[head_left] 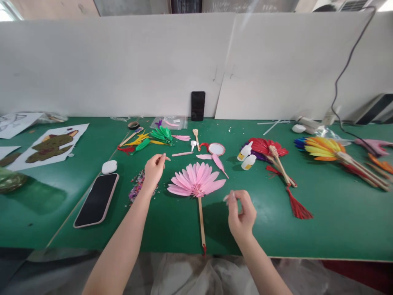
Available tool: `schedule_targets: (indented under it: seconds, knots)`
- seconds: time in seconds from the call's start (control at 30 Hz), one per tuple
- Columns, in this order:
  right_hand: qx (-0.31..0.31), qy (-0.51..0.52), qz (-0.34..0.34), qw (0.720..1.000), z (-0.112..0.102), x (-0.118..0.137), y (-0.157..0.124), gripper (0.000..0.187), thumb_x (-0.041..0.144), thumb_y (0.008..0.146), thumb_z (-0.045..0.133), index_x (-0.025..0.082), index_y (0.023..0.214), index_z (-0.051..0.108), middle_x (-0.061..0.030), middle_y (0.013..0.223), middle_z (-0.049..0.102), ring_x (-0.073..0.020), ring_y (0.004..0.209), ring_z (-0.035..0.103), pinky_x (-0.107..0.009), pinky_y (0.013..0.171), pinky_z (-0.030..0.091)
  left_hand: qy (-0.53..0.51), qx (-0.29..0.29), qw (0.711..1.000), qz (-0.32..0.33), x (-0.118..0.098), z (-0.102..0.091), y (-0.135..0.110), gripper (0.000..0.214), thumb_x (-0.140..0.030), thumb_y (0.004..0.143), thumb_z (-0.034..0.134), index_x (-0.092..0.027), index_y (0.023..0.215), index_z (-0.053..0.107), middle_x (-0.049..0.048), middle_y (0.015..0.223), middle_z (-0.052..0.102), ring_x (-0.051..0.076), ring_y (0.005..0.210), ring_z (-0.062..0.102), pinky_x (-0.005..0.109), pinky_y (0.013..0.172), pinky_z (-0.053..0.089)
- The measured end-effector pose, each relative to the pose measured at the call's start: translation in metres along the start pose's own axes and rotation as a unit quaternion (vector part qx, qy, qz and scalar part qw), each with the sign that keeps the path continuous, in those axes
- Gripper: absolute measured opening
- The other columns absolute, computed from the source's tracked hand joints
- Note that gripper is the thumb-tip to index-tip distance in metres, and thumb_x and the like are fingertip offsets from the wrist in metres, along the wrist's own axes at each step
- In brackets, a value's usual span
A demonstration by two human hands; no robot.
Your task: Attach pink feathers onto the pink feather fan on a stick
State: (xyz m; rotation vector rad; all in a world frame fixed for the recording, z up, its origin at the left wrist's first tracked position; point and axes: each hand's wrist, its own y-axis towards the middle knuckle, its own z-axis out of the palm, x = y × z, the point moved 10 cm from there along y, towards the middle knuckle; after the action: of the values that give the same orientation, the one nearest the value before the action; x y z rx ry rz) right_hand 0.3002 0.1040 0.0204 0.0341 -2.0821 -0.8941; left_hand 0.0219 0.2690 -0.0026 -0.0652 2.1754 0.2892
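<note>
A pink feather fan (197,180) lies on the green table between my hands, its wooden handle (201,221) pointing toward me and a bit of red cord at the end. To the left of the feathers is my left hand (154,171), raised over a pile of colourful small bits (137,188), with thumb and fingers pinched. My right hand (243,213) hovers right of the handle, its fingers curled and thumb against the forefinger. Whatever either hand pinches is too small to make out. Loose pink feathers (218,163) lie just beyond the fan.
Two white glue bottles (248,162) and a red feather fan (268,147) lie to the right, near a multicoloured fan (325,148). At left rest a phone (97,200) and a white case (109,166). Green feathers (162,134) and a round red-rimmed lid (216,149) sit further back.
</note>
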Motion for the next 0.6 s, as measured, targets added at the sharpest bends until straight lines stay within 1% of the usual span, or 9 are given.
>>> schedule_targets:
  seconds: [0.07,0.13,0.17,0.23,0.3,0.4,0.5,0.6]
  knots:
    - [0.065,-0.047,-0.052,0.995,0.014,0.011,-0.001,0.018,0.021,0.089,0.045,0.019,0.077,0.057,-0.0054,0.074,0.058,-0.0181,0.072,0.053,-0.034,0.067,0.044,0.004,0.004,1.0,0.005,-0.002,0.002,-0.001,0.035,-0.046,0.082,0.044,-0.02,0.072,0.065,-0.0018,0.053,0.051,0.013,0.048,0.047,0.024,0.05,0.033]
    - [0.126,-0.091,-0.091,0.984,0.029,0.019,-0.006,0.016,0.022,0.089,0.048,0.019,0.093,0.063,-0.008,0.088,0.059,-0.0191,0.079,0.053,-0.036,0.073,0.043,0.008,0.007,1.0,0.009,-0.004,0.003,-0.002,0.035,-0.046,0.083,0.043,-0.019,0.072,0.065,-0.0014,0.055,0.054,0.013,0.05,0.049,0.024,0.052,0.035]
    - [0.147,-0.107,-0.1,0.978,0.035,0.021,-0.009,0.02,0.024,0.088,0.049,0.019,0.101,0.064,-0.0087,0.093,0.058,-0.0192,0.08,0.052,-0.036,0.074,0.043,0.007,0.008,1.0,0.009,-0.004,0.003,-0.002,0.035,-0.046,0.083,0.043,-0.019,0.073,0.064,-0.0013,0.055,0.054,0.013,0.051,0.05,0.024,0.052,0.035]
    - [0.17,-0.126,-0.104,0.972,0.041,0.021,-0.014,0.026,0.028,0.088,0.052,0.018,0.109,0.063,-0.0093,0.094,0.056,-0.0192,0.079,0.05,-0.036,0.073,0.043,0.006,0.006,1.0,0.007,-0.002,0.003,-0.002,0.036,-0.046,0.083,0.043,-0.019,0.073,0.064,-0.0012,0.056,0.055,0.013,0.052,0.051,0.024,0.053,0.036]
    - [0.171,-0.142,-0.1,0.97,0.043,0.019,-0.016,0.028,0.031,0.088,0.053,0.017,0.108,0.064,-0.0091,0.089,0.054,-0.0197,0.078,0.049,-0.035,0.071,0.042,0.007,0.002,1.0,0.005,0.0,0.002,-0.001,0.036,-0.045,0.084,0.042,-0.019,0.073,0.064,-0.0008,0.057,0.056,0.013,0.054,0.052,0.023,0.054,0.036]
    - [0.142,-0.174,-0.091,0.97,0.038,0.013,-0.015,0.024,0.027,0.09,0.049,0.015,0.102,0.067,-0.0077,0.082,0.052,-0.0193,0.075,0.047,-0.034,0.069,0.04,0.007,-0.003,1.0,-0.003,0.004,0.0,0.0,0.036,-0.045,0.084,0.041,-0.019,0.072,0.063,-0.0003,0.058,0.057,0.014,0.056,0.053,0.023,0.054,0.036]
    - [0.105,-0.207,-0.069,0.97,0.029,0.004,-0.013,0.025,0.023,0.091,0.046,0.014,0.098,0.068,-0.0079,0.081,0.053,-0.0195,0.075,0.047,-0.034,0.068,0.038,0.003,0.002,1.0,-0.004,0.004,0.001,0.0,0.036,-0.045,0.084,0.041,-0.019,0.073,0.063,-0.0001,0.059,0.057,0.014,0.057,0.054,0.024,0.055,0.036]
    - [0.092,-0.223,-0.04,0.97,0.025,-0.003,-0.011,0.027,0.025,0.092,0.043,0.014,0.096,0.067,-0.009,0.084,0.054,-0.0204,0.077,0.048,-0.034,0.068,0.038,0.003,0.012,1.0,0.004,0.002,0.005,-0.001,0.035,-0.045,0.084,0.042,-0.019,0.073,0.063,-0.0002,0.059,0.058,0.014,0.058,0.055,0.024,0.056,0.037]
